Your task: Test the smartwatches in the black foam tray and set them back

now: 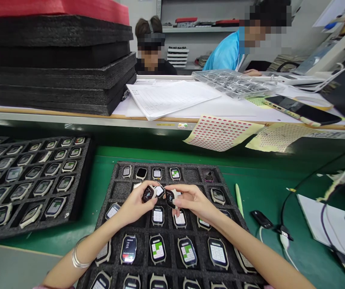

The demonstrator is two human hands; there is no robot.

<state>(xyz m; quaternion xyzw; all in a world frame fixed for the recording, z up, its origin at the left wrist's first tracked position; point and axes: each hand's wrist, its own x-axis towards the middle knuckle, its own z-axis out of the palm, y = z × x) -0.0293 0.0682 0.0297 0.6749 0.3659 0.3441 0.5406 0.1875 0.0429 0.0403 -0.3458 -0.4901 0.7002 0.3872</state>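
My left hand is shut on a dark-faced smartwatch body, and my right hand grips another a few centimetres from it. Between them, a third watch with a lit white screen touches my left fingers. Both hands hover over a black foam tray with rows of square compartments. Most compartments hold watch bodies, some with white or green screens, such as the one just below my hands. One compartment near the far edge shows bare foam.
A second filled foam tray lies to the left on the green mat. A green stylus and a black cabled device lie right. Beyond the shelf are sticker sheets, stacked foam and two co-workers.
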